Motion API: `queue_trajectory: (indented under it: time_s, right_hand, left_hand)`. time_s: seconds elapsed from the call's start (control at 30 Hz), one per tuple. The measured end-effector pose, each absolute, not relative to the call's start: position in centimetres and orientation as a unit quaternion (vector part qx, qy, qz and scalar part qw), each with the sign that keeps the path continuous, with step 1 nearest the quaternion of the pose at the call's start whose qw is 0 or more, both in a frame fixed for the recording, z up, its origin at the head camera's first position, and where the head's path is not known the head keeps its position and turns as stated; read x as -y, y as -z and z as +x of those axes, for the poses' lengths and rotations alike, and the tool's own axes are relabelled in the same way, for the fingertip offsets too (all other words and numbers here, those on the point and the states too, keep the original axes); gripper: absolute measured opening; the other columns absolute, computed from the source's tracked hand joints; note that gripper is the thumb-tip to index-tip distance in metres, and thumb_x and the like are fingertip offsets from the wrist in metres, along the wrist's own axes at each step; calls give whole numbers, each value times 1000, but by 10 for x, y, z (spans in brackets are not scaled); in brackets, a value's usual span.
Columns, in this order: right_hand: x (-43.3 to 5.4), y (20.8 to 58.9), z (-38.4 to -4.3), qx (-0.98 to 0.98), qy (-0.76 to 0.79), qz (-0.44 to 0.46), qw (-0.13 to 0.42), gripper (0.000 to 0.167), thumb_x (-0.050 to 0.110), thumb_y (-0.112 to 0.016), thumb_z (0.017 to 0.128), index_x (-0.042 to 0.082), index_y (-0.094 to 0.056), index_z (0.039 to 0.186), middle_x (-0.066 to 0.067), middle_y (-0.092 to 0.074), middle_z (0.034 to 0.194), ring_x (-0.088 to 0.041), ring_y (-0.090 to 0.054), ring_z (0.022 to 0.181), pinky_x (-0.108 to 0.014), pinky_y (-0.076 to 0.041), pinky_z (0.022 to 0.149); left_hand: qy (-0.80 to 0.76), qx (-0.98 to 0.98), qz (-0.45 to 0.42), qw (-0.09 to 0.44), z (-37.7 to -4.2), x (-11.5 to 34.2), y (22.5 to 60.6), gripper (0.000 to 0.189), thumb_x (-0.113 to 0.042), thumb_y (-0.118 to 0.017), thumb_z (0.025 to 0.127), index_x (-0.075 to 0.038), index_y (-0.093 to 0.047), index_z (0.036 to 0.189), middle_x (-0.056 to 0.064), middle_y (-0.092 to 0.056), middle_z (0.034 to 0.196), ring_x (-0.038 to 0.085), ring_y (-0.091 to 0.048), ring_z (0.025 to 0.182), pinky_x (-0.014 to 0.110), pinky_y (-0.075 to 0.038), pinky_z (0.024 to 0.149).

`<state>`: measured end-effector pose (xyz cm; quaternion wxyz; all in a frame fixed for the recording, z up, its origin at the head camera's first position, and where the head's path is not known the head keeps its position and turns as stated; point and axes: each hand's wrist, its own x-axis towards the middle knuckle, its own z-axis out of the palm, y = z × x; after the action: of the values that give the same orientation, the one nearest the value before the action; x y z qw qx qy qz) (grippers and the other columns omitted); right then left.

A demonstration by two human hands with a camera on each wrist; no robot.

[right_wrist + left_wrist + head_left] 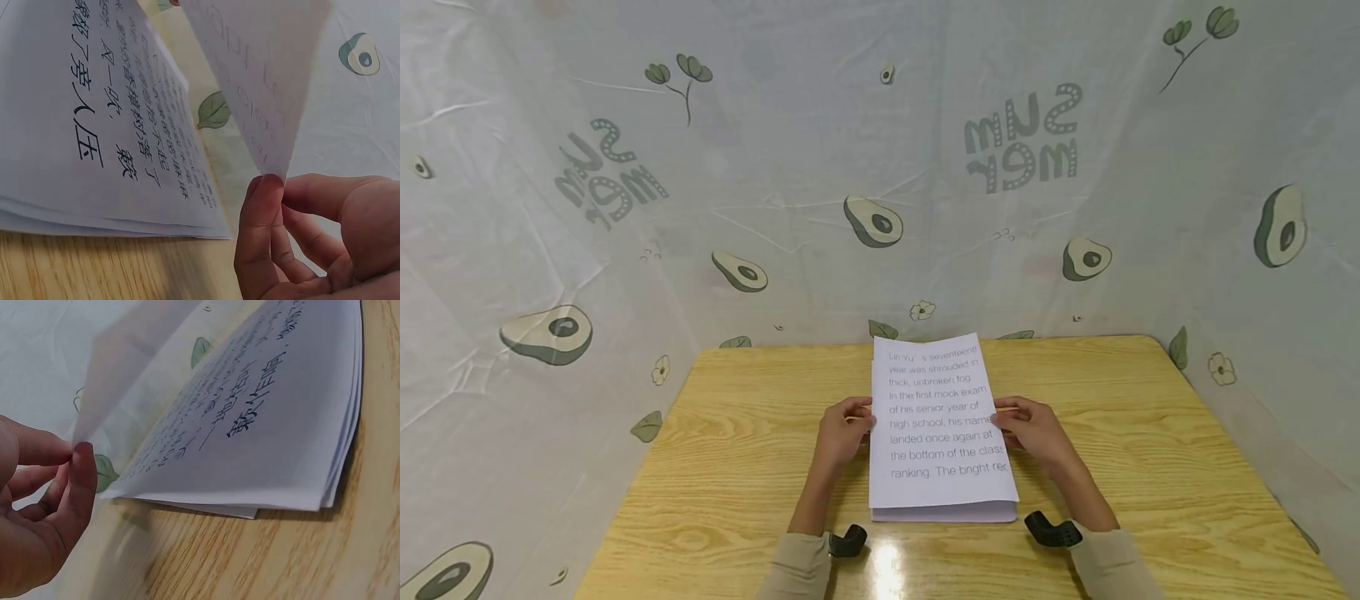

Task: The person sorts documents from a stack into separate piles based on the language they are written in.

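Observation:
A white sheet of paper (936,425) with large English print is held up above a paper stack (943,512). My left hand (842,433) pinches the sheet's left edge between thumb and fingers. On the opposite edge, my right hand (1033,429) pinches it the same way. In the left wrist view the raised sheet (134,356) stands well apart from the stack (275,450), whose top page bears Chinese writing. The right wrist view shows thumb and finger of the right hand (312,244) at the sheet's edge. The stack's pages lie loosely, with slightly uneven edges.
The stack lies on a light wood-grain table (760,392). Behind and beside the table hangs a pale cloth (805,150) printed with avocados, leaves and lettering. Black wrist devices (1052,531) sit at both sleeve cuffs, near the stack's front corners.

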<state>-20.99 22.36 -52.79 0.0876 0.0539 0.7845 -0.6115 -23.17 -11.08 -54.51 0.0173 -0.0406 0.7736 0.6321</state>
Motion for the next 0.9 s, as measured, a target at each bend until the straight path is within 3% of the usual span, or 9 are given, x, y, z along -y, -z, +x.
queue_trajectory:
  time_s: [0.13, 0.5, 0.9]
  right_hand:
    - [-226, 524, -209, -775, 622, 55, 95, 46, 14, -66, 106, -5, -57, 147, -18, -73, 123, -13, -73, 91, -26, -62, 75]
    - [-244, 525, -210, -774, 623, 63, 96, 50, 15, -68, 106, -5, -55, 150, -9, -76, 117, -10, -71, 88, -26, -60, 73]
    - [-291, 529, -208, -787, 606, 57, 97, 55, 18, -66, 108, -8, -49, 153, 1, -76, 113, -8, -71, 89, -26, -59, 75]
  left_hand:
    - [-653, -756, -43, 31, -233, 110, 545, 36, -2, -72, 97, -4, -74, 132, 11, -68, 104, 15, -69, 79, 44, -66, 80]
    - [-667, -743, -42, 31, -235, 91, 544, 36, -1, -72, 96, -2, -74, 132, 9, -66, 100, 14, -67, 77, 27, -61, 69]
    - [-683, -727, -54, 30, -234, 43, 546, 34, 1, -73, 94, -4, -76, 127, 8, -67, 98, 13, -65, 76, 23, -59, 66]
